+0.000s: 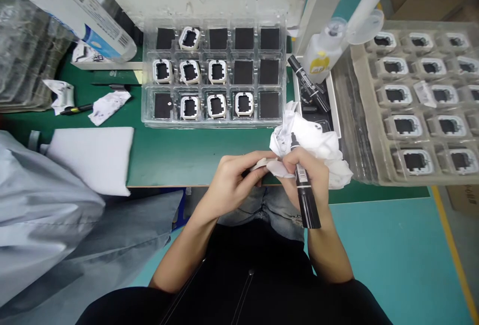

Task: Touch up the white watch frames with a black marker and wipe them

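My left hand [236, 181] is closed on a small pale frame part [262, 163] just over the table's front edge; the fingers hide most of it. Close against it, my right hand [312, 172] grips a black marker pen [307, 202], its dark tip end pointing away from me. A piece of white wipe [280, 168] is pinched in the right fingers and seems to touch the part. Crumpled white tissue [318, 140] lies just beyond the right hand. Farther back, a clear plastic tray [213, 124] holds several white square frames [217, 106] in its compartments.
On the right, stacked trays [368, 140] hold more frames. A squeeze bottle [320, 55] and another marker [309, 84] sit by a white box [334, 103]. To the left are a large bottle [101, 30], a white foam pad [93, 158] and another person's sleeve [41, 215].
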### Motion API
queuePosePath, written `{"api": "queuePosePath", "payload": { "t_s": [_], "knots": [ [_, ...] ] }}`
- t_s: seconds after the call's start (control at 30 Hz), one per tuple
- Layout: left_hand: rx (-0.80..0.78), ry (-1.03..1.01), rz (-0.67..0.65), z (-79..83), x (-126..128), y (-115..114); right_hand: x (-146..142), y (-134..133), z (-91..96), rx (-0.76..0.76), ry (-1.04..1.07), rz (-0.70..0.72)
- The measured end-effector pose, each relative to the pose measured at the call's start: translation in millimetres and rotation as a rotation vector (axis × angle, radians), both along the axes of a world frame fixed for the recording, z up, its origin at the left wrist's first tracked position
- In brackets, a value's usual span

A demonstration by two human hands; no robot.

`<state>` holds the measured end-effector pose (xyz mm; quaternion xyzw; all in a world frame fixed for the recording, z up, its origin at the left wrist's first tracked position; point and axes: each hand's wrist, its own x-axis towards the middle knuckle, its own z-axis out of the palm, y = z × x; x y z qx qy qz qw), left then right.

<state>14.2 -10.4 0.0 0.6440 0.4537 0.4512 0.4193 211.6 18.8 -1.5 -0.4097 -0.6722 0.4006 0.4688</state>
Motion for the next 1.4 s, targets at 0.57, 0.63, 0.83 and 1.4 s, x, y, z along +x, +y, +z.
{"api": "queuePosePath", "payload": {
  "t_s": [0.57,0.63,0.83,1.4],
  "knots": [
    [0.032,0.067,0.105,-5.5,5.5,-2.8,-3.7,0.4,-0.2,-0.004,0.032,0.005],
    [0.004,0.029,0.123,-3.9,6.1,-2.9,-3.7,0.1,0.1,-0.01,0.032,-0.029],
    [-0.09,-0.168,0.14,-1.3,5.8,-3.5,1.8,-2.6,-3.5,0.028,0.159,-0.057],
    [-0.178,-0.317,0.136,-1.0,9.6,0.3,8.0,-22.5,-0.1,0.289,0.136,-0.303]
  ]
}}
